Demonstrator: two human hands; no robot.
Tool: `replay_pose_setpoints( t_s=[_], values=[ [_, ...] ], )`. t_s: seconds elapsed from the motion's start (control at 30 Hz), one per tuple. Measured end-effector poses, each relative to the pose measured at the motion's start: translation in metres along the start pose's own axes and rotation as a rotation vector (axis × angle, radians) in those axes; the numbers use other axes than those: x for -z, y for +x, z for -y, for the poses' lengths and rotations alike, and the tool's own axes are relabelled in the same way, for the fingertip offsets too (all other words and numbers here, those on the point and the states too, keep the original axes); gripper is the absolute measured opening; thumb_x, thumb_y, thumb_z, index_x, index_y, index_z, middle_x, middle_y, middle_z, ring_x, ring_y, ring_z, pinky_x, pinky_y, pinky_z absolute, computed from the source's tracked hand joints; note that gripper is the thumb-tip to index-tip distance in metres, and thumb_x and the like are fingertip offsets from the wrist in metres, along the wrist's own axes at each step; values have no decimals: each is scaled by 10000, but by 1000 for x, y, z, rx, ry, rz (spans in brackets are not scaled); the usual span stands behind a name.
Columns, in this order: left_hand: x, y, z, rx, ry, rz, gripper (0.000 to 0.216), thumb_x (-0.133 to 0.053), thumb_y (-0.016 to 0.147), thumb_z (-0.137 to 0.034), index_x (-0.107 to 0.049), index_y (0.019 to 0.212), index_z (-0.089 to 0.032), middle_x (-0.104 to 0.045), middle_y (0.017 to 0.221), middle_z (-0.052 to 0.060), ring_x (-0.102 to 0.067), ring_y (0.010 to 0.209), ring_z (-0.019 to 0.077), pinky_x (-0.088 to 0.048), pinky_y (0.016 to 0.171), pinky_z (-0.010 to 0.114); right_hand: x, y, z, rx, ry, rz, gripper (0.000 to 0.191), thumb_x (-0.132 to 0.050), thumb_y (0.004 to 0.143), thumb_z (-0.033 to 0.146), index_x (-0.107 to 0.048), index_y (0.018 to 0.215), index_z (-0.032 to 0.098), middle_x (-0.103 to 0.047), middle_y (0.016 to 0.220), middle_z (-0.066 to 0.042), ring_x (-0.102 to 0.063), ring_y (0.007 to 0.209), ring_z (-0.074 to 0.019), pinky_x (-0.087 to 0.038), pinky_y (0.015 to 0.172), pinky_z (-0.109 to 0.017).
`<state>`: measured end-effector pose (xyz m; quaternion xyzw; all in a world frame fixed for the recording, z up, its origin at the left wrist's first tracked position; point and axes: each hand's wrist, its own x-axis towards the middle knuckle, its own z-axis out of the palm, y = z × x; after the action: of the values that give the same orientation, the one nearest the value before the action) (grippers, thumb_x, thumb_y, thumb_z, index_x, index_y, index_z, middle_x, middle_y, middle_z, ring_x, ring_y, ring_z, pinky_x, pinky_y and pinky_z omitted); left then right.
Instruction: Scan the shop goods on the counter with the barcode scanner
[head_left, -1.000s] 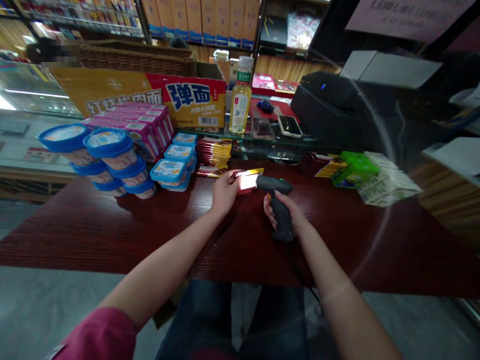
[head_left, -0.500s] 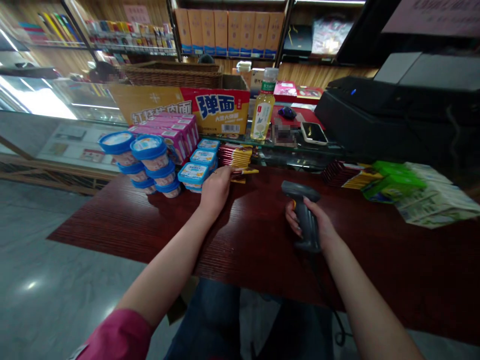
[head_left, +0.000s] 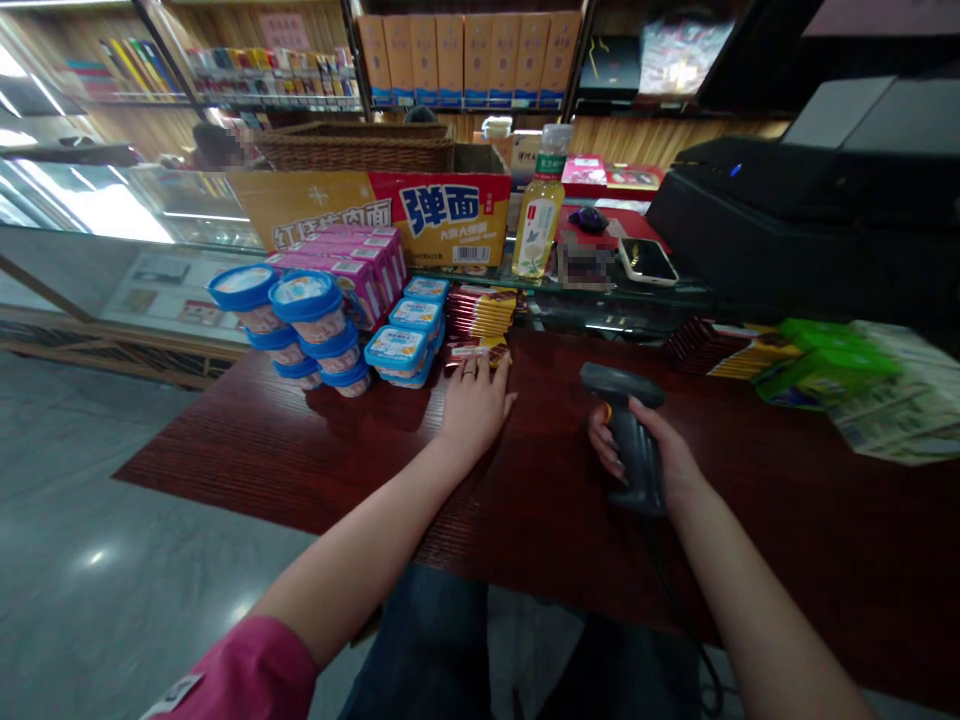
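My left hand (head_left: 477,408) lies palm down on the dark wooden counter (head_left: 360,480). Its outstretched fingertips touch the front packets of red-and-gold wrapped snack bars (head_left: 483,312); nothing is visibly gripped in it. Just left of these bars stand blue-lidded rectangular tubs (head_left: 397,346). In my right hand (head_left: 679,465) a dark grey barcode scanner (head_left: 634,440) is held upright by its handle, a finger near the yellow trigger. The scanner's head is over the middle right of the counter, and its cable hangs down past the front edge.
Stacked round tubs (head_left: 307,300) and pink boxes (head_left: 367,270) stand left, before a noodle carton (head_left: 450,225). A drink bottle (head_left: 538,215) and a phone (head_left: 647,262) rest on the glass ledge. At right are more snack bars (head_left: 720,348), green packs (head_left: 825,360) and pale cartons (head_left: 900,400).
My left hand has shifted right and its fingers have gone from curled at the front bars to stretched flat against them. My right hand still holds the scanner. The view has shifted slightly.
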<state>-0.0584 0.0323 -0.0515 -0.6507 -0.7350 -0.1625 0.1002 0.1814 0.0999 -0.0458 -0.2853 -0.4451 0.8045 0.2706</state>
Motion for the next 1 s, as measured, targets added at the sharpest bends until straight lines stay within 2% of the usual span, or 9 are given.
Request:
replay_pose_setpoints(
  t_s=[0.13,0.43,0.57,0.63,0.73,0.83,0.9,1.0],
  values=[
    [-5,5,3,49,-18,22,668,-638,934,-447,-475,1494,-121,-436,1555,272,-417,1454,425,-342,1183,567,1,-1,0,-14,-6,-37,430,-725,760,613,-657,804,191,-486,646,-11,-400,461,-116,-344,348,-239],
    [-13,13,21,-19,-26,30,660,-575,972,-433,-428,1511,-82,-372,1587,287,-310,1519,411,-286,1224,556,1,1,4,-3,-7,8,438,-709,766,624,-637,777,192,-451,641,-4,-355,458,-107,-306,352,-241],
    [-9,8,19,-31,-13,1,689,-575,971,-416,-378,1540,-81,-305,1627,275,-252,1544,405,-271,1233,573,16,-3,16,40,-29,-5,419,-662,805,617,-621,749,204,-419,649,-1,-324,473,-112,-331,362,-248],
    [-6,4,11,-113,-12,-26,676,-567,974,-378,-352,1560,-118,-260,1662,223,-195,1567,377,-237,1254,571,31,-9,24,102,-29,-51,391,-655,805,605,-621,744,220,-400,660,-1,-299,488,-119,-305,348,-245],
    [-6,2,-16,-324,-58,-35,598,-511,993,-310,-370,1556,-167,-273,1677,141,-185,1581,301,-221,1284,497,60,-20,37,173,-17,-122,380,-664,786,602,-615,723,230,-369,668,4,-267,495,-116,-256,334,-232],
    [-17,14,-61,-488,-154,9,595,-481,981,-242,-359,1556,-159,-305,1668,114,-261,1563,239,-254,1284,417,90,-32,50,233,-8,-189,373,-649,794,593,-600,719,231,-348,682,10,-248,500,-112,-252,334,-227],
    [-29,32,-95,-554,-228,18,650,-480,957,-204,-300,1580,-152,-278,1679,110,-263,1563,215,-258,1282,389,106,-37,57,304,27,-238,354,-632,806,578,-577,727,237,-327,684,20,-216,506,-114,-244,329,-221],
    [-51,73,-144,-573,-333,-43,709,-480,939,-177,-230,1601,-132,-243,1689,122,-219,1576,206,-252,1282,373,120,-40,64,428,136,-284,347,-622,816,563,-518,735,242,-295,671,39,-177,508,-114,-241,320,-201]
  ],
)
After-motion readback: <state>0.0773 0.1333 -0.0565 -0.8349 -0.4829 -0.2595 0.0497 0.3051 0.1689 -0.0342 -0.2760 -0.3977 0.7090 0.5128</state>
